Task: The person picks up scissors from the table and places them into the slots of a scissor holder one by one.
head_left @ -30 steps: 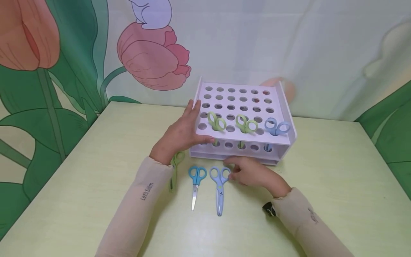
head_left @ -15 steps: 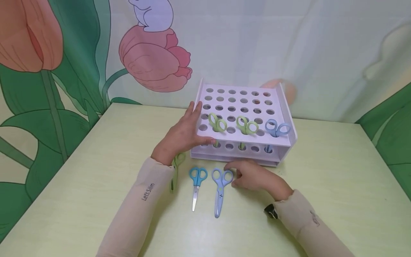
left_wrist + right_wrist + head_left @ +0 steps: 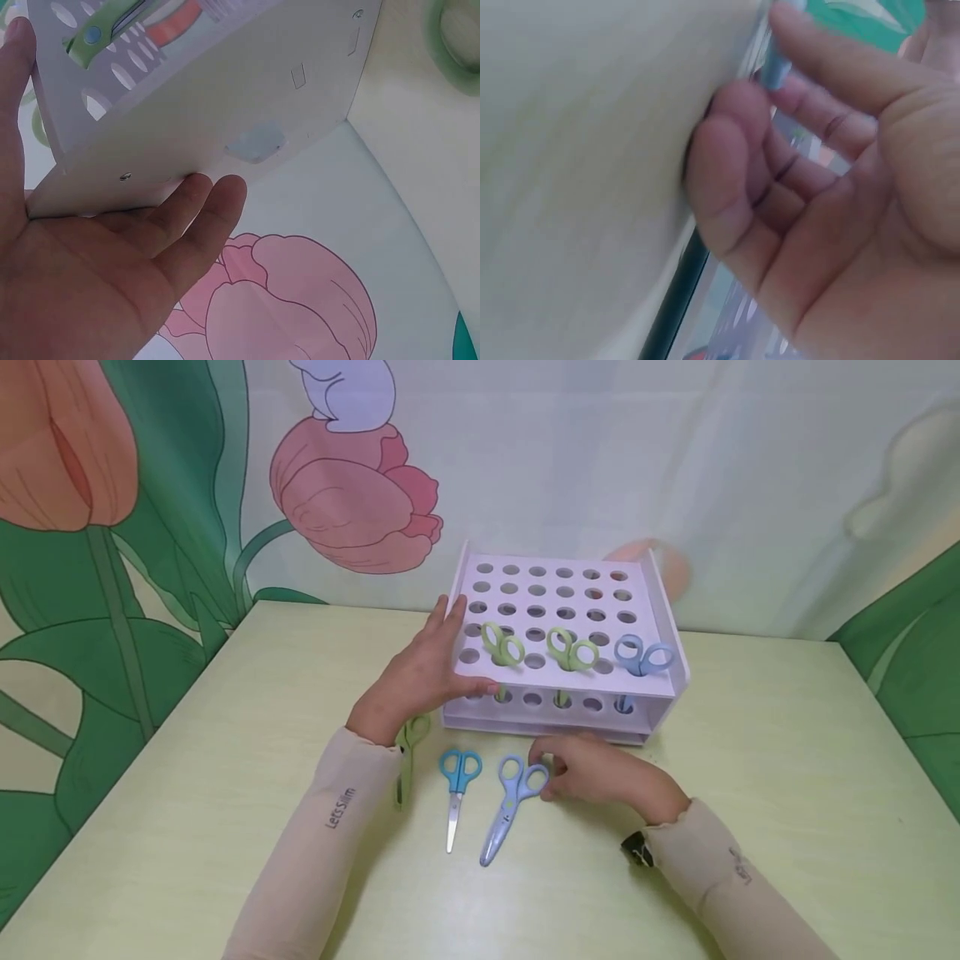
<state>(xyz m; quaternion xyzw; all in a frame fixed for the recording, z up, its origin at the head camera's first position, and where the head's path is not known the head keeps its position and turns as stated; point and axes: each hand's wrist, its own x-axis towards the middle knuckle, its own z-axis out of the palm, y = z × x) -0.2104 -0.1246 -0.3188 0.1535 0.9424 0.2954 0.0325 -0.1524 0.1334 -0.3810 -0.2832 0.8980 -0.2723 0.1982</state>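
My left hand grips the left side of a white rack with round holes. Its thumb lies along the front edge and its fingers rest against the outer side panel. The right hand pinches a handle loop of light-purple scissors between thumb and fingers; in the right wrist view a bit of handle shows at the fingertips. The scissors lie slanted, blade end toward the front left. Beside them lie teal scissors. Green scissors are partly hidden by the left forearm.
Two green-handled scissors and one blue-handled pair stand in the rack's front holes, handles up. A printed curtain hangs behind the table. A black clip sits at the right sleeve cuff.
The light-purple scissors have turned, their blade end swinging left while the handles shift slightly right with my right hand. My left hand stays on the rack.
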